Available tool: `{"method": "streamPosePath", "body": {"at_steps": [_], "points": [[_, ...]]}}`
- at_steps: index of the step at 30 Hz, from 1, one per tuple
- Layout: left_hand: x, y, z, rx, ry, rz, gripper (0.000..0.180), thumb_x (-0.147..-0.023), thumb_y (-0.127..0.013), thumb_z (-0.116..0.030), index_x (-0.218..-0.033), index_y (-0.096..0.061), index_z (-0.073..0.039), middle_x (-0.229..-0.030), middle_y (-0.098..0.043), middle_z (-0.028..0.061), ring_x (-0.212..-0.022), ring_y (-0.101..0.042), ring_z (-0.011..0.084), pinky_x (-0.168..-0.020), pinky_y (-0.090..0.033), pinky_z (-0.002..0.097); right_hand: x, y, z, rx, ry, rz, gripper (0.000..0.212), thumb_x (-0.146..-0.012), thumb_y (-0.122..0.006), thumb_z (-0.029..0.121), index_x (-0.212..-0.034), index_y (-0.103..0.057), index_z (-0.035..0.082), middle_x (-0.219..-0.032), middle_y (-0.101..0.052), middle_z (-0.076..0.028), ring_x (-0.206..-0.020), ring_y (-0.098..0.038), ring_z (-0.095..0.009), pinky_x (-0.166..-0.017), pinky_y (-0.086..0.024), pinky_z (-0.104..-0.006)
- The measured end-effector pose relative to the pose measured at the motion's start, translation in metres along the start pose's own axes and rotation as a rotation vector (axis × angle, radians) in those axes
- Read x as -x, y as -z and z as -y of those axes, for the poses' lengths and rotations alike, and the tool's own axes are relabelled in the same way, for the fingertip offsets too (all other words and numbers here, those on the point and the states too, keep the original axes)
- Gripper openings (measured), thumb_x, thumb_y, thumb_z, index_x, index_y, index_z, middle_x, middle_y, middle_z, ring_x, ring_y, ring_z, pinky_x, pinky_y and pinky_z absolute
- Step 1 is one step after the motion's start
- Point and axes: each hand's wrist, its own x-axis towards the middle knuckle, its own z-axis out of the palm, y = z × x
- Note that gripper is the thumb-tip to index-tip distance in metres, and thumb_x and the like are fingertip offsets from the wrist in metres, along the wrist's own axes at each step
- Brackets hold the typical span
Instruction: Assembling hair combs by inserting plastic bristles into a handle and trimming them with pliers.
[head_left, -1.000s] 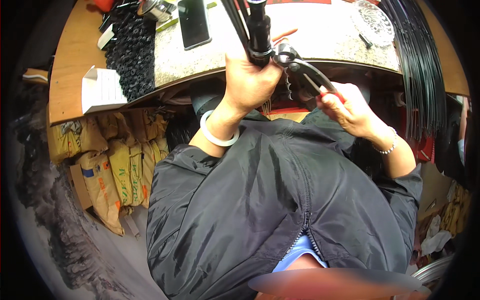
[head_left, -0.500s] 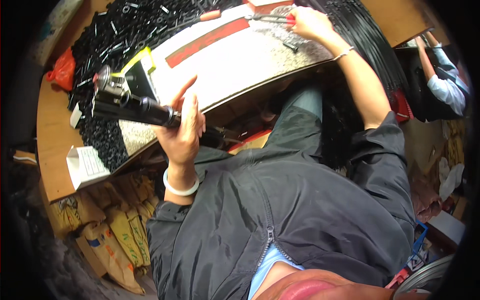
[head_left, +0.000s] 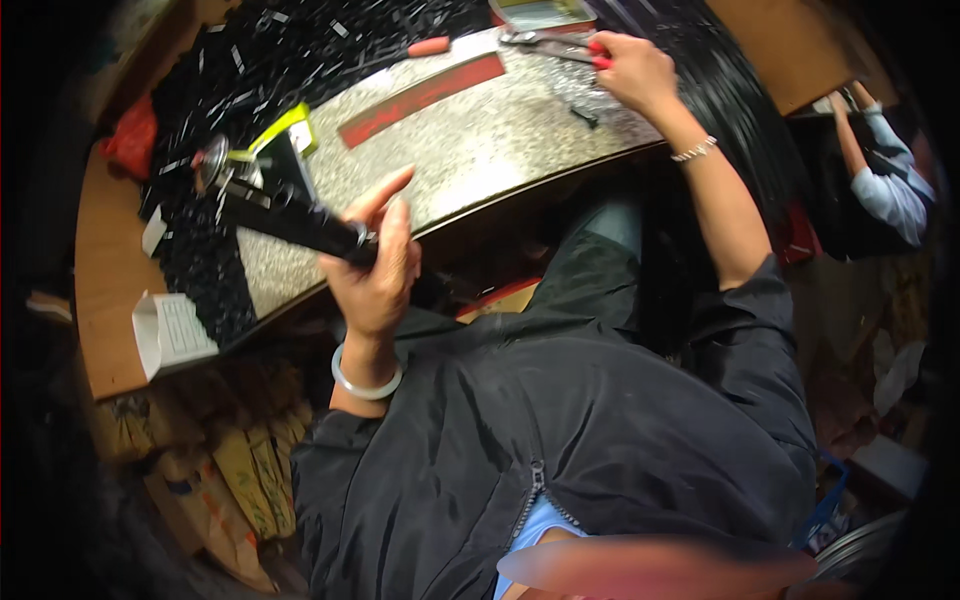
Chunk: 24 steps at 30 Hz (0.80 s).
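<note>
My left hand [head_left: 378,270] is wrapped round the near end of a black cylindrical tube [head_left: 305,225], its index finger stretched out. At the tube's far end is a round silvery metal fitting [head_left: 228,165]. My right hand [head_left: 638,75] grips red-handled pliers [head_left: 553,46] above the far right of the speckled worktop [head_left: 450,140], jaws pointing left. Below the pliers lies crumpled clear plastic [head_left: 580,88], with a small black bolt-like piece [head_left: 584,117] beside it. Whether the jaws hold anything is too small to tell.
A red strip [head_left: 425,97] lies mid-worktop, an orange handle [head_left: 429,46] behind it. Heaped black parts [head_left: 330,50] fill the back and left. A yellow-edged object [head_left: 290,130], white carton [head_left: 172,335] and red bag [head_left: 132,140] sit left. A red-rimmed box [head_left: 545,16] stands behind the pliers.
The whole view has shifted slightly, so the worktop appears a little lower and further right. Both hands keep their holds on the tube and the pliers.
</note>
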Motion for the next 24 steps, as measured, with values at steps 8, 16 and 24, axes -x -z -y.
{"method": "streamPosePath", "body": {"at_steps": [8, 16, 24], "points": [[-0.001, -0.012, 0.008, -0.108, -0.098, 0.003, 0.022, -0.083, -0.057, -0.001, -0.104, -0.064, 0.0, -0.056, -0.041, -0.0075, -0.05, -0.036, -0.0001, -0.044, -0.027, 0.0187, 0.083, 0.046, 0.139, -0.868, 0.752, -0.311, 0.022, -0.065, -0.071, -0.002, -0.085, -0.063, -0.002, -0.073, -0.06, -0.01, -0.062, -0.058, -0.019, -0.054, -0.046, -0.0271], [0.008, -0.008, 0.008, 0.132, -0.191, 0.053, 0.019, -0.08, -0.056, 0.001, -0.098, -0.059, 0.007, -0.09, -0.063, 0.0124, -0.079, -0.061, 0.0114, -0.063, -0.047, 0.0208, 0.095, 0.041, 0.171, -0.97, 0.727, -0.348, 0.023, -0.068, -0.074, 0.003, -0.089, -0.065, 0.001, -0.078, -0.062, -0.011, -0.067, -0.061, -0.021, -0.06, -0.05, -0.0294], [0.015, -0.005, 0.0, 0.049, -0.031, -0.068, 0.023, -0.079, -0.058, 0.004, -0.102, -0.063, 0.003, -0.062, -0.049, -0.0046, -0.053, -0.041, 0.0008, -0.048, -0.033, 0.0173, 0.106, 0.036, 0.166, -1.087, 0.403, -0.156, 0.016, -0.074, -0.068, 0.004, -0.089, -0.062, 0.0, -0.076, -0.062, -0.009, -0.071, -0.061, -0.018, -0.064, -0.047, -0.0265]]}}
